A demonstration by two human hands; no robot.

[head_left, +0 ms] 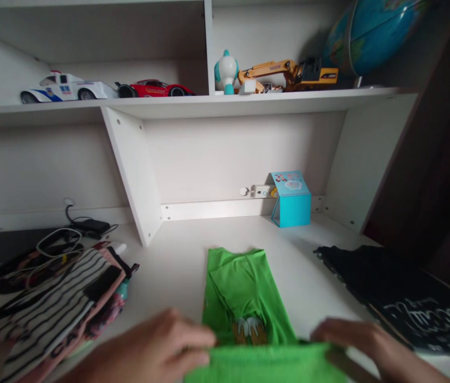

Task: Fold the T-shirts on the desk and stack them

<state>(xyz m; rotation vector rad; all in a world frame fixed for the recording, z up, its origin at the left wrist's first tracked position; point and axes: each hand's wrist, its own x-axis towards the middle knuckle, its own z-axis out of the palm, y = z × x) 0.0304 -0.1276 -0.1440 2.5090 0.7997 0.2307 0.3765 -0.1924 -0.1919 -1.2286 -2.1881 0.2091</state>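
Observation:
A green shirt (pixel 241 282) lies on the white desk in front of me, with a brown and white print partly showing. Its near end is lifted and folded toward the camera, running off the bottom of the view. My left hand (pixel 161 340) pinches the left end of that raised edge between thumb and fingers. At the right end, my right hand (pixel 356 340) grips the same edge, its fingers curled over the cloth and somewhat blurred. The far part of the shirt rests flat, narrowed by inward folds.
Left stands a pile of clothes (pixel 77 298) with a striped top, beside cables (pixel 61 242). Folded black clothing (pixel 400 292) lies right. A blue desk calendar (pixel 294 207) stands at the back. The shelf above carries toy cars (pixel 153 89), a toy excavator (pixel 292 74) and a globe (pixel 376 37).

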